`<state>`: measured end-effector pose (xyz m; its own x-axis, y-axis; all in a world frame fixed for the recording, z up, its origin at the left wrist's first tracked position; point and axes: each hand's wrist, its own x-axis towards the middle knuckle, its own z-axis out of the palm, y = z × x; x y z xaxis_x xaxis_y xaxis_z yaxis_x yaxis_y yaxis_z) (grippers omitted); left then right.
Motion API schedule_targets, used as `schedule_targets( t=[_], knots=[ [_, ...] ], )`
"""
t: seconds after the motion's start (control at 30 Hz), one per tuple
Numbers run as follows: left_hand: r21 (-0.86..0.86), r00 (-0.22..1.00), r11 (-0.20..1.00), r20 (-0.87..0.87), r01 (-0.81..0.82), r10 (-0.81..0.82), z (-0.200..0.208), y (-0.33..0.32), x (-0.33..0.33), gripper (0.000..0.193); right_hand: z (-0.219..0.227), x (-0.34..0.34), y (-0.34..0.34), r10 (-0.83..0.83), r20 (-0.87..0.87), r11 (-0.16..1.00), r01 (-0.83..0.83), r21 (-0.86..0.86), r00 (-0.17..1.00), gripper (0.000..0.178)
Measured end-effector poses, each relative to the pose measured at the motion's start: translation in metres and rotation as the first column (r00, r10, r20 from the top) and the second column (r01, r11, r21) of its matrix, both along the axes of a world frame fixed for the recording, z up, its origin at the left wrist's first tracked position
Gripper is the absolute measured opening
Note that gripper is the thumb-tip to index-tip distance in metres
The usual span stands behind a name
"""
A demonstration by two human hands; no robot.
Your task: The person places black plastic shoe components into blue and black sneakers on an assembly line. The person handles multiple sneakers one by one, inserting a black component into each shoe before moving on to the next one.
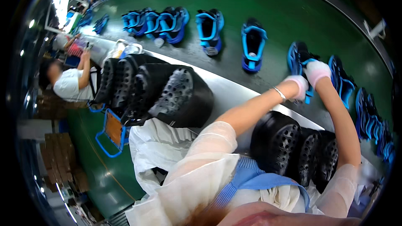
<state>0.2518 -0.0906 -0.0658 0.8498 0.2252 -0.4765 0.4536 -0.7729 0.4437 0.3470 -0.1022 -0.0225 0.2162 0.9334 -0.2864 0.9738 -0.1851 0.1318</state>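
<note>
A blue and black sneaker (pixel 298 58) stands on the green bench in front of me, partly covered by my hands. My left hand (pixel 299 87), in a pale glove with a bracelet at its wrist, is closed at the sneaker's near end, beside a bright blue strap. My right hand (pixel 317 72), gloved the same way, grips the sneaker's right side with curled fingers. The fingertips of both hands are mostly hidden. Just right of my right hand is another blue and black sneaker (pixel 344 84). Farther left stands a single sneaker (pixel 253 46) with its opening toward me.
More sneakers line the green bench (pixel 276 4) on both sides. Large black pieces with rows of holes (pixel 176 96) stand along the bench's metal edge to the left; similar black pieces (pixel 278 142) sit below my arms. A co-worker (pixel 71 81) sits at far left near a blue-framed stool (pixel 113 129).
</note>
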Motion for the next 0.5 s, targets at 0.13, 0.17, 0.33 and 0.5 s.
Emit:
schedule_targets(
  t=[0.13, 0.17, 0.33, 0.5],
  knots=[
    [-0.108, 0.989, 0.984, 0.041, -0.139, 0.145, -0.013, 0.001, -0.009, 0.033, -0.01, -0.007, 0.005, 0.014, 0.056, 0.998, -0.01, -0.061, 0.998, 0.022],
    [-0.11, 0.984, 0.986, 0.105, -0.129, 0.141, -0.014, 0.001, -0.009, 0.031, -0.005, -0.009, 0.003, 0.025, 0.066, 0.997, -0.02, -0.08, 0.998, 0.021],
    [-0.021, 0.984, 0.995, -0.155, -0.095, 0.09, 0.022, 0.001, 0.005, 0.036, 0.007, -0.003, -0.004, -0.005, 0.018, 0.999, 0.006, -0.045, 1.0, 0.022],
    [-0.156, 0.941, 0.947, 0.151, -0.281, 0.304, -0.008, 0.0, -0.004, 0.044, 0.016, 0.005, -0.025, 0.003, -0.168, 1.0, -0.007, -0.023, 0.986, 0.023]
  ],
)
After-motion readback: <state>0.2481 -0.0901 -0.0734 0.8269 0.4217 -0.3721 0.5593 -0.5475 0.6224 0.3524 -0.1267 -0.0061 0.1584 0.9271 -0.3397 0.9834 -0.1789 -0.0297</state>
